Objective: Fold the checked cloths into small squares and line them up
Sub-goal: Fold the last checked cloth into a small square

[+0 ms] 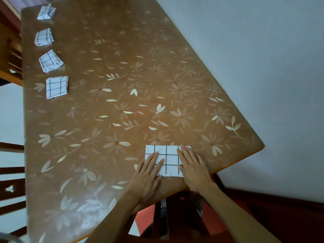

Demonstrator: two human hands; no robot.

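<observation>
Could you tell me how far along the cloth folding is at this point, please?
Done: four folded cloths lie lined up along the table's far-left edge. In hand: a fifth cloth is pressed flat under the left hand and right hand. Left: it looks bigger than the others, so probably another fold, then joining the row.

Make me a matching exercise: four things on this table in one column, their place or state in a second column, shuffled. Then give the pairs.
Things
1. left hand
2. right hand
3. cloth under the hands
4. four folded cloths

Place or state
A. in a row along the table's far left edge
B. flat on the cloth's right part
C. pressed at the near edge, partly folded
D. flat on the cloth's left part

Pairs: 1-D, 2-B, 3-C, 4-A
</observation>
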